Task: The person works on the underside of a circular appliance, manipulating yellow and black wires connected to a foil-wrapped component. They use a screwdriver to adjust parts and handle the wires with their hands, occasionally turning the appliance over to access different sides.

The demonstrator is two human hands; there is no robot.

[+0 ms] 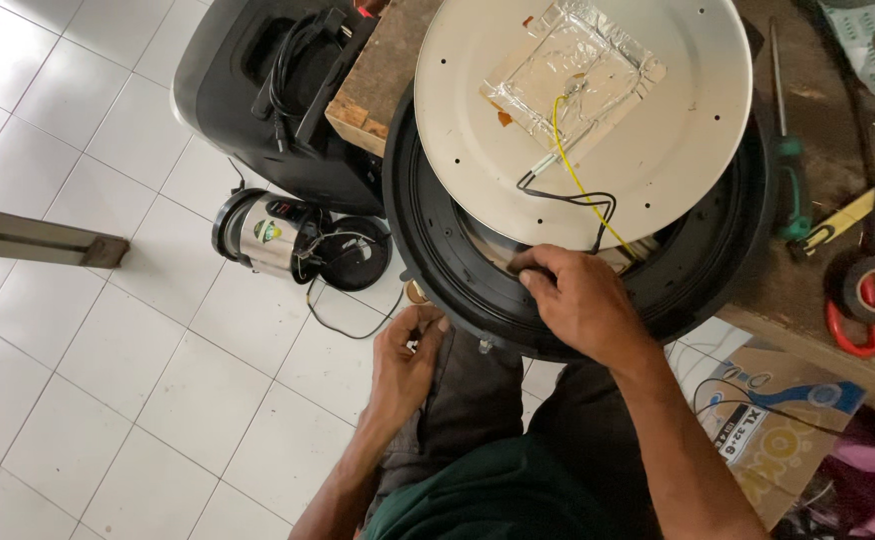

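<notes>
One cam only, head-mounted, looking almost straight down from above the person's own lap. Close range: the forearms enter from the near edge, and both hands sit approx. mid-frame. The table edge runs across the far right; the white tiled floor fills the left half, seen from well above. View tilts slightly fwd, so the far things sit at the top. No 2nd view, so no overlap.
</notes>
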